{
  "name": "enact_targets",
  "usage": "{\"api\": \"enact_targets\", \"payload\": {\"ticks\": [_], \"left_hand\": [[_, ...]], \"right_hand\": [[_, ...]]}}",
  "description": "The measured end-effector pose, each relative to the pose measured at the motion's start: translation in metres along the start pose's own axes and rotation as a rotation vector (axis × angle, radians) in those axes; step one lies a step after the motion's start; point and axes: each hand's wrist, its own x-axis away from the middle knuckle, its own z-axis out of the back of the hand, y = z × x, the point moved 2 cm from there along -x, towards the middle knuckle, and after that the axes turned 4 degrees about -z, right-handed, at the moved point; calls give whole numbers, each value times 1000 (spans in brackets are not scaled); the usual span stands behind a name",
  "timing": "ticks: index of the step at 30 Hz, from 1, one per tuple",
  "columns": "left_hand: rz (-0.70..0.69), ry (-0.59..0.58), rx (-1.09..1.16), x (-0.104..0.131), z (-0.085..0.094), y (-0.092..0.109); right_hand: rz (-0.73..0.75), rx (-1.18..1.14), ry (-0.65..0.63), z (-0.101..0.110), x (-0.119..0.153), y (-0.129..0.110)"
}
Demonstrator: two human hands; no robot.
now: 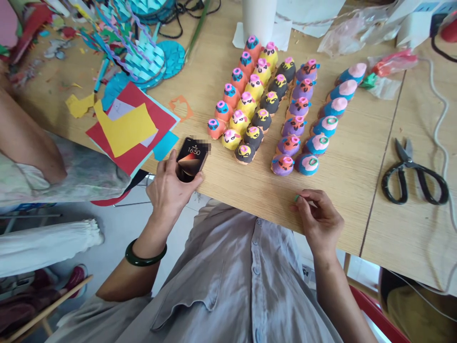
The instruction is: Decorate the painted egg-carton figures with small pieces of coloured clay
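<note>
My left hand (173, 183) is closed around the lower part of a smartphone (193, 159), whose lit screen reads 16:50. The phone is at the table's front edge. Over the same edge, further right, my right hand (317, 216) pinches a small green piece (296, 198) that looks like modelling clay. Ahead of the hands stand rows of small decorated clay figures: orange (231, 95), yellow (247, 102), black (262, 119), purple (293, 126) and blue with pink tops (323, 125). Green rings sit on the three nearest blue ones.
Black-handled scissors (407, 164) lie at the right, near a white cable (444, 114). Coloured paper sheets (124, 128) and a blue woven paper craft (144, 59) are at the left, beside another person's arm (28, 124). A white cylinder (259, 19) stands at the back.
</note>
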Motion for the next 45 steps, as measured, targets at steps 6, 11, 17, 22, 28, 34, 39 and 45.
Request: {"api": "enact_targets", "payload": {"ticks": [6, 11, 17, 22, 28, 34, 39, 45], "left_hand": [[7, -23, 1, 0, 0, 1], [-3, -1, -34, -1, -3, 4], [-29, 24, -40, -2, -3, 5], [-72, 13, -6, -1, 6, -3], [-386, 160, 437, 20, 13, 25], [-566, -372, 961, 53, -9, 106], [-468, -708, 1123, 58, -24, 152], [-501, -756, 1218, 44, -31, 173]], "right_hand": [[3, -13, -15, 0, 0, 0], [7, 0, -17, 0, 1, -1], [5, -5, -21, -1, 0, -2], [-60, -101, -22, 1, -1, -7], [-275, -322, -57, 2, -4, -11], [-362, -464, -45, 1, -7, -17], [-215, -314, -32, 7, -12, -30], [44, -65, -16, 15, -25, -48]]}}
